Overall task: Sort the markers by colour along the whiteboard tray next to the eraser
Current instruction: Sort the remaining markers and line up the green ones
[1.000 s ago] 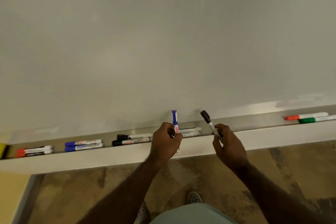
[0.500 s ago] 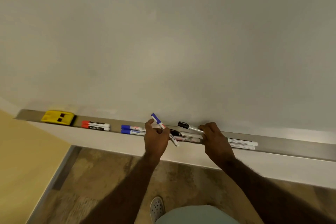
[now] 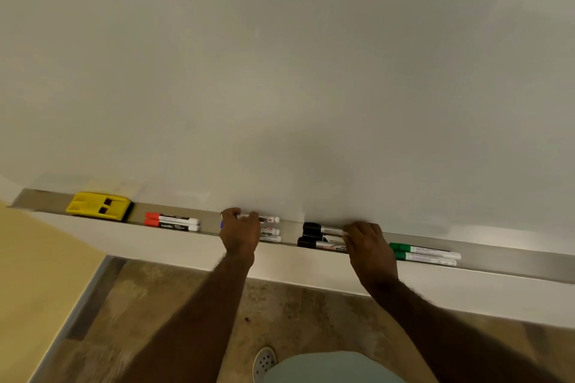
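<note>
A metal tray (image 3: 513, 263) runs along the bottom of the whiteboard. At its left end sits the yellow eraser (image 3: 98, 207), then two red markers (image 3: 171, 222) side by side. My left hand (image 3: 239, 235) lies over the blue markers (image 3: 271, 226), thumb and finger closed on the rearmost one, which lies flat; their caps are mostly hidden. My right hand (image 3: 368, 247) covers the white ends of the black markers (image 3: 319, 236), fingertips pinching the rear one. Two green markers (image 3: 424, 253) lie just right of that hand.
The whiteboard (image 3: 280, 71) fills the upper view. Below the tray is a white ledge (image 3: 155, 246), then brown patterned floor (image 3: 155, 305) with my shoe (image 3: 264, 361). A yellow wall (image 3: 31, 258) stands at the left.
Both hands have lowered their markers from raised and tilted to flat in the tray, the blue one among the blue group and the black one among the black group. The green markers are now in view.
</note>
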{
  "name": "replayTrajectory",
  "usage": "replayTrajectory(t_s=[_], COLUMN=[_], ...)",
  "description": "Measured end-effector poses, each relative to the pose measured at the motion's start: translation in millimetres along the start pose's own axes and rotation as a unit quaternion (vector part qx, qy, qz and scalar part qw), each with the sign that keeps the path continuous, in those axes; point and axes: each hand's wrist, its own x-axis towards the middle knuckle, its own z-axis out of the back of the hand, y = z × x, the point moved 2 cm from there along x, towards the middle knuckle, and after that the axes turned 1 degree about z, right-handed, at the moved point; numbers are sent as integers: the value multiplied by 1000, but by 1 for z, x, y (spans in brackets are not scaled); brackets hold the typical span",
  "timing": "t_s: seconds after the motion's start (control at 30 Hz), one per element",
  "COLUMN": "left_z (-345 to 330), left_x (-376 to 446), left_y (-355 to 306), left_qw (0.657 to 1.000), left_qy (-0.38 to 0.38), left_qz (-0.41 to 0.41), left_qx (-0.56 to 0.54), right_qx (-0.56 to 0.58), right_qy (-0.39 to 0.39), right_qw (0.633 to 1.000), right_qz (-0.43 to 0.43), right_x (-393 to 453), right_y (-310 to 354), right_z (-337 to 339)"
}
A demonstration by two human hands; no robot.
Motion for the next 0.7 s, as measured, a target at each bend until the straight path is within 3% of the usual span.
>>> replayTrajectory(t_s=[0.27, 0.47, 0.7], left_z=[-8, -40, -103], left_x=[-6, -49, -119], left_y=[4, -2, -24], left_qw=[997, 978, 888], left_qy=[16, 81, 216], left_qz=[-36, -151, -364], left_qx=[72, 120, 178], right_qx=[-42, -4, 3], right_qy=[-27, -84, -110], right_qw=[998, 995, 983], right_qz=[-36, -51, -145], right_x=[-14, -33, -56], right_y=[-4, -34, -105], right_z=[0, 12, 39])
